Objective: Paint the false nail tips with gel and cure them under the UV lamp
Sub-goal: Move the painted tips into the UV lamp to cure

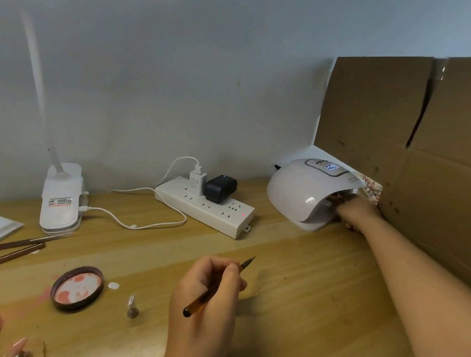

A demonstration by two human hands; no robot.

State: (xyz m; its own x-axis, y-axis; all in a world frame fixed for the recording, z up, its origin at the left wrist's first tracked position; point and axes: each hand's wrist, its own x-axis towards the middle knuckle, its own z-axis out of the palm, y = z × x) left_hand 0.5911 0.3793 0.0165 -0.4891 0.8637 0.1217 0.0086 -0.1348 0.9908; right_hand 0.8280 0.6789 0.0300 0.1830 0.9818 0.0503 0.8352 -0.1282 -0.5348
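left hand (210, 279) grips brush (218, 287); right hand (355, 211) reaches into uv lamp (299, 193).

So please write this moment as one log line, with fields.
stage: curing | right hand: at UV lamp opening, fingers hidden | left hand: holds brush | lamp display: lit

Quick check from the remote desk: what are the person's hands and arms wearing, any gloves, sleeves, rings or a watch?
Nothing worn shows: the left hand and right hand are bare, without gloves. The right forearm is uncovered, no sleeve or watch. No rings visible, though the right fingers are partly hidden.
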